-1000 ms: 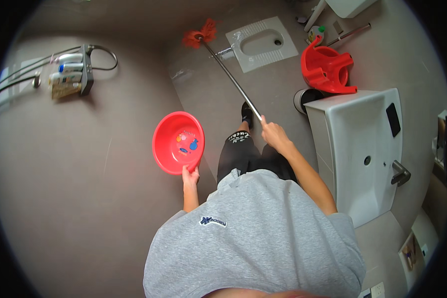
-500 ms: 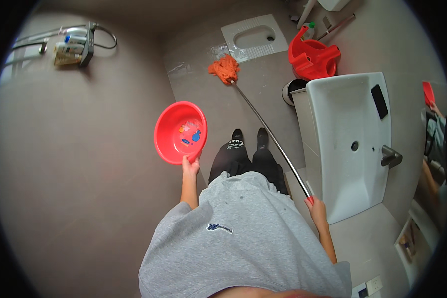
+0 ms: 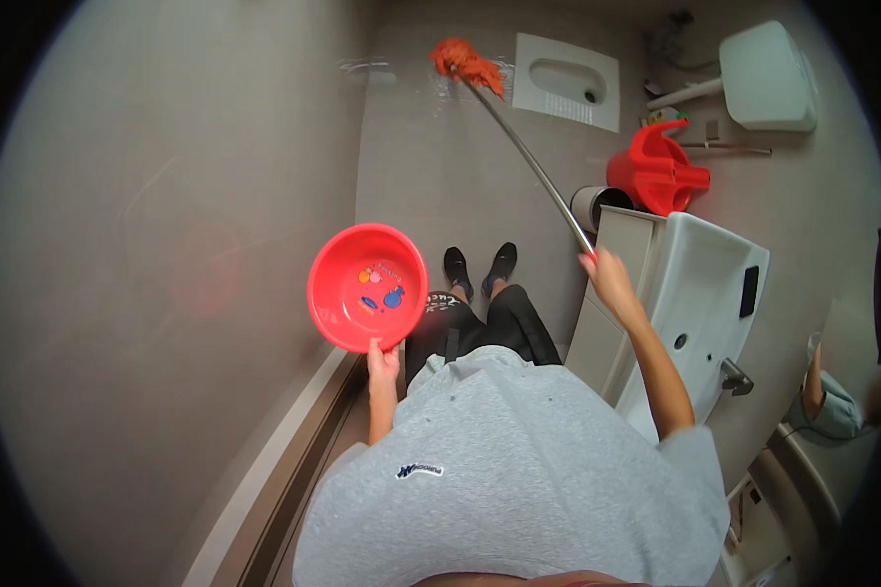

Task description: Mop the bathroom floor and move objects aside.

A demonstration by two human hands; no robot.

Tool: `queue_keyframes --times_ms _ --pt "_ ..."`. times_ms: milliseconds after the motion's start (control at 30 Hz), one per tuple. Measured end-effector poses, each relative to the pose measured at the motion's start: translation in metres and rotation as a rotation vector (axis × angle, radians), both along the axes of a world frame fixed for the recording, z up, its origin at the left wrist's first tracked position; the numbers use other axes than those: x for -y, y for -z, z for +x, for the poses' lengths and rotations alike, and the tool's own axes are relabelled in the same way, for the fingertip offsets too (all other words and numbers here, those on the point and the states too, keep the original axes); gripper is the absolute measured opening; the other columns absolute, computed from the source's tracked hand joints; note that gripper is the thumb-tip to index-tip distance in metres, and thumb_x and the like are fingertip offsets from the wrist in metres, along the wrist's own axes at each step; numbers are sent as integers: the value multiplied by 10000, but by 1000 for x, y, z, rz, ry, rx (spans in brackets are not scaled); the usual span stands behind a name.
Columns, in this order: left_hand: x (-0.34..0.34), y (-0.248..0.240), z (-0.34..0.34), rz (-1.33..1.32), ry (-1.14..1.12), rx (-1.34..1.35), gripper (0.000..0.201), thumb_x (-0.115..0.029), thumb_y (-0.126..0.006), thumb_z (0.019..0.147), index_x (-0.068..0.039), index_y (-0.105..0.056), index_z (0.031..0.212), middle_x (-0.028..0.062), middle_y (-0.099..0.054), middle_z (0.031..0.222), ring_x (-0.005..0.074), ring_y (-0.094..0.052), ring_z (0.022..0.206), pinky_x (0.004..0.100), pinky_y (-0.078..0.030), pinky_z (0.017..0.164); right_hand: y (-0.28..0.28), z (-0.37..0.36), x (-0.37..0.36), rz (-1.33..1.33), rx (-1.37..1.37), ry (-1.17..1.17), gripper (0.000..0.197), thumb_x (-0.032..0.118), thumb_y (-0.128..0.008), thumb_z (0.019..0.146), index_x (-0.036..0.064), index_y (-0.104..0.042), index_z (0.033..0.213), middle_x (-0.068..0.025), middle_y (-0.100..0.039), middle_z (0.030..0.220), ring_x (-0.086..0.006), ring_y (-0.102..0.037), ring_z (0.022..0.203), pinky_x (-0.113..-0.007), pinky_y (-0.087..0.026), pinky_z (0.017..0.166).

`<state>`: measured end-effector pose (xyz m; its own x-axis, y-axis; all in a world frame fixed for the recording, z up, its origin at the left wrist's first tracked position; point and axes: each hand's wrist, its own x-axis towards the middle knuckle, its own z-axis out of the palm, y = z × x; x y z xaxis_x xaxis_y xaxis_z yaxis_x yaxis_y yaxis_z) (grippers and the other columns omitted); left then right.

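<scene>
A round red basin (image 3: 335,293) with small cartoon prints inside is held out at my left side. My left hand (image 3: 383,360) grips its near rim, thumb over the edge. My right hand (image 3: 611,278) is closed round the red-ended top of a mop (image 3: 536,171) with a long metal pole. The pole slants away to the far left, where its orange mop head (image 3: 467,67) rests on the wet grey floor, just left of the squat toilet (image 3: 597,114).
On the right stand a white sink (image 3: 690,264) with a dark phone (image 3: 749,292) on its rim, a round bin (image 3: 586,206) and a red plastic bucket-like thing (image 3: 659,176). A white cistern (image 3: 768,78) hangs beyond them. A wall (image 3: 196,245) runs along the left.
My right hand has moved forward with the mop, and the mop head now lies farther off, beside the squat toilet. The basin stays in my left hand. The view has shifted.
</scene>
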<state>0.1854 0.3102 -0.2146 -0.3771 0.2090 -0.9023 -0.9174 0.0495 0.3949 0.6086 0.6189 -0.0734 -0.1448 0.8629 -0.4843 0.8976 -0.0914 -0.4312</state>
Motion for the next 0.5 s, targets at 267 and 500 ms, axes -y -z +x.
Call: queue_keyframes --times_ms 267,500 --pt "90 8 15 53 -142 33 375 -129 -564 861 -42 -523 1223 95 -621 1194 230 -610 1072 387 -538 911 121 -205 -143 -171 -259 175 241 157 -636 811 -35 -544 697 -137 -597 578 -237 -603 487 -392 -453 412" --pt "100 42 6 21 -194 145 376 -105 -578 800 -21 -542 1165 108 -637 1133 253 -635 996 393 -571 819 109 -102 -24 151 -77 -122 252 89 -569 815 -18 -416 983 -283 -612 773 -460 -622 690 -528 -506 608"
